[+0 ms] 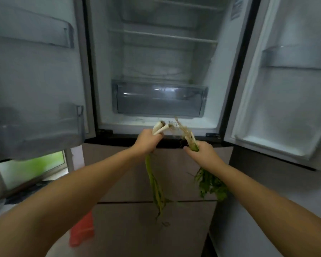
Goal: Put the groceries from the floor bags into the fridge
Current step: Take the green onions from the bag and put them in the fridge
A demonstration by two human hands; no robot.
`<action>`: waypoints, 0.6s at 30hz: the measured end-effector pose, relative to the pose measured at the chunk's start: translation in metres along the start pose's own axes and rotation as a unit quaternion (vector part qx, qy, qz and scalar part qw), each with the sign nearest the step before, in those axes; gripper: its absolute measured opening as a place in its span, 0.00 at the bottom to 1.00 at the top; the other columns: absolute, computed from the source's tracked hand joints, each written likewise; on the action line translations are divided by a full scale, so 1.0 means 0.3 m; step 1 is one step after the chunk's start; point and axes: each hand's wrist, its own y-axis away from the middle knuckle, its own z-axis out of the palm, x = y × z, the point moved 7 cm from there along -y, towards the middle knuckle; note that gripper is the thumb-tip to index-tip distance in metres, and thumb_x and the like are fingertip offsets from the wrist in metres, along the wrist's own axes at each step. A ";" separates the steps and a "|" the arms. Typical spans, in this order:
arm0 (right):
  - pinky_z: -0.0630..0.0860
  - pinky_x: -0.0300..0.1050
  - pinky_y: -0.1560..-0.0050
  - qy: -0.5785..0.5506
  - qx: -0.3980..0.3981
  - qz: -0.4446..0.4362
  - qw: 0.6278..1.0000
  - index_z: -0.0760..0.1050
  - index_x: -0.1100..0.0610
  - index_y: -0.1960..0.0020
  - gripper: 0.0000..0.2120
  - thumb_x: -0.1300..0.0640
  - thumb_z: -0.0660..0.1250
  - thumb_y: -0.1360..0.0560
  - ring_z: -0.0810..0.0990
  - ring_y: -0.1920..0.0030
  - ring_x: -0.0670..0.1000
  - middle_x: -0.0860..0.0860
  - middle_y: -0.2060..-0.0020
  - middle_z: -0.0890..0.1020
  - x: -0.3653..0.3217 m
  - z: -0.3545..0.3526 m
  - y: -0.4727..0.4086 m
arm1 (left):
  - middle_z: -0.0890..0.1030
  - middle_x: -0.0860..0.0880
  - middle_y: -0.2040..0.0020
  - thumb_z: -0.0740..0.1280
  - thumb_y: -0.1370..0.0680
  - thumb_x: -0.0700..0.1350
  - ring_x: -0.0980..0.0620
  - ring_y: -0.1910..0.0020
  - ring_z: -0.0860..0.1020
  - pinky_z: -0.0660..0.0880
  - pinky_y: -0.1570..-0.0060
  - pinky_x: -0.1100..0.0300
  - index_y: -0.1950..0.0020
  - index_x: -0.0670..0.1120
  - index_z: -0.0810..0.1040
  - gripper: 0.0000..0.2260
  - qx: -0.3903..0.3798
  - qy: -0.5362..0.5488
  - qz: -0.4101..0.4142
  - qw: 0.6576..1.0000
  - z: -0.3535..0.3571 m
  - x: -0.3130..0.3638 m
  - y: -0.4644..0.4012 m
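Two bare forearms are extended forward from the bottom edge. A bunch of spring onions (157, 182) is gripped by the left hand (146, 142), fingers curled round the white ends, which stick up with roots above the fist; the green stalks hang down below it. A bunch of leafy herbs (210, 184) is gripped by the right hand (202, 153), pale stems and stringy roots pointing up, leaves drooping under the wrist. Both bunches are held just in front of the fridge's (217, 101) lower edge, near each other but apart, not yet inside. An orange-red bag (82, 230), blurred, is seen low at the left, by the closed lower drawers (130, 182). Both upper doors are swung open: left door (35, 80) with bins, right door (295, 99) with bins. Further in, a clear crisper drawer (159, 100) is seated at the bottom of the compartment. Glass shelves (163, 36) are seen above it, further back.
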 end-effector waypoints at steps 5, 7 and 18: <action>0.62 0.44 0.68 0.052 0.030 -0.072 0.996 0.64 0.57 0.68 0.18 0.53 0.64 0.23 0.68 0.70 0.50 0.52 0.72 0.70 -0.106 -0.102 -0.399 | 0.66 0.48 0.70 0.59 0.21 0.43 0.51 0.74 0.66 0.69 0.72 0.59 0.64 0.46 0.70 0.11 0.052 0.086 0.015 0.995 -0.108 0.172 -0.353; 0.62 0.43 0.69 0.077 0.035 -0.109 0.990 0.64 0.56 0.68 0.18 0.54 0.64 0.23 0.68 0.70 0.50 0.52 0.72 0.70 -0.173 -0.157 -0.567 | 0.64 0.49 0.72 0.59 0.21 0.44 0.53 0.75 0.63 0.65 0.74 0.60 0.65 0.47 0.67 0.12 0.064 0.135 0.023 0.988 -0.151 0.233 -0.483; 0.65 0.43 0.61 0.280 0.013 -0.237 0.930 0.69 0.51 0.68 0.15 0.52 0.65 0.24 0.74 0.61 0.54 0.51 0.68 0.73 -0.401 -0.283 -1.371 | 0.65 0.50 0.75 0.56 0.19 0.45 0.55 0.83 0.65 0.69 0.73 0.60 0.68 0.46 0.65 0.16 0.240 0.240 0.056 0.939 -0.310 0.307 -1.108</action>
